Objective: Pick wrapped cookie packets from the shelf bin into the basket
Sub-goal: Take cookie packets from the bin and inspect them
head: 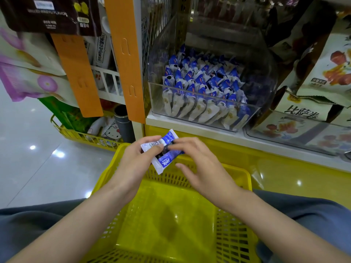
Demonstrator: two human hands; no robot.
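Observation:
A clear plastic shelf bin [252,112] holds several blue-and-white wrapped cookie packets [201,82] standing in rows. Below it a yellow plastic basket [235,230] sits in front of me, and its floor shows nothing inside. Over the basket's far rim my left hand [138,158] holds two blue-and-white packets [165,154], thumb on top near the barcode. My right hand [197,164] meets them from the right; its upper fingers touch the packets and the lower fingers are spread loosely.
Orange hanging strips [125,59] and snack bags hang left of the bin. Boxed snacks [311,107] stand on the shelf to the right. Another yellow basket [81,135] with goods sits on the shiny floor at left. My grey-trousered knees flank the basket.

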